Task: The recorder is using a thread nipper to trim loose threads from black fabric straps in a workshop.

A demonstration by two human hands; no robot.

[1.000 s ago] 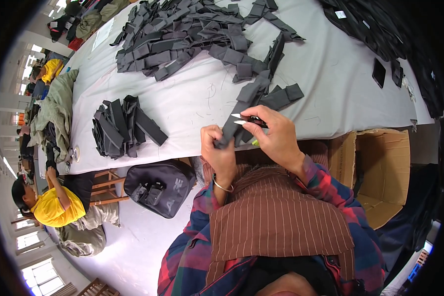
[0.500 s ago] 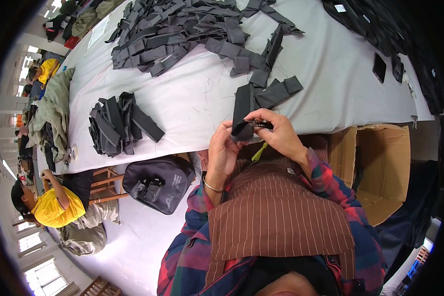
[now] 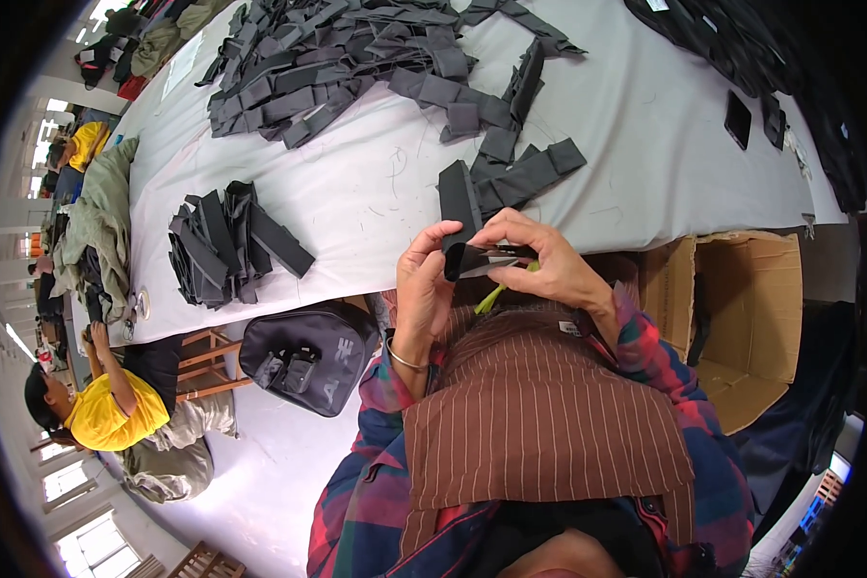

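My left hand (image 3: 422, 289) is closed on a dark grey fabric strip (image 3: 460, 195), pinching its near end between thumb and fingers at the table's front edge. In my right hand (image 3: 547, 258) is a small pair of thread snips (image 3: 497, 258), its blades pointing left at the end of the strip. A yellow-green tie (image 3: 491, 299) dangles beneath the right hand. Just beyond the held strip lie more joined grey strips (image 3: 539, 176), which trail back toward a big heap of them (image 3: 337, 72). A smaller bunch of strips (image 3: 231, 246) sits to the left.
The white-covered table (image 3: 376, 193) bears a black phone (image 3: 738, 120) and dark garments (image 3: 708, 48) at the right. An open cardboard box (image 3: 756, 318) stands below the edge. At left are a black bag (image 3: 308, 356), a wooden stool (image 3: 200, 364) and a person in yellow (image 3: 116, 412).
The held strip has shifted slightly left. My right hand has turned, and the snips' blades now show between the hands. The yellow-green tie has swung a little left.
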